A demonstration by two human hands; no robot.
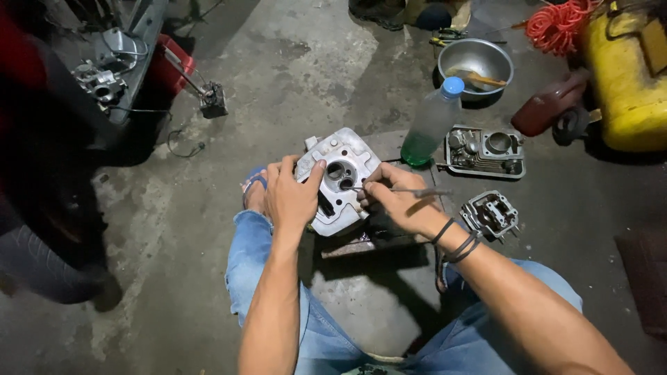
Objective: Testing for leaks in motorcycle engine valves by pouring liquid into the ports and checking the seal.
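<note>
While our left hand [290,198] grips the grey metal engine part [338,180] from its left side, our right hand [397,203] pinches 1 thin tool [403,190] lying sideways, its tip pointing left into the part's round hollow.

Stained grey concrete floor [313,62], dimly lit, with a yellow tank [625,76] at its edge.

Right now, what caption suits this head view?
Left hand steadies a metal cylinder head; right hand works a thin tool.
</note>
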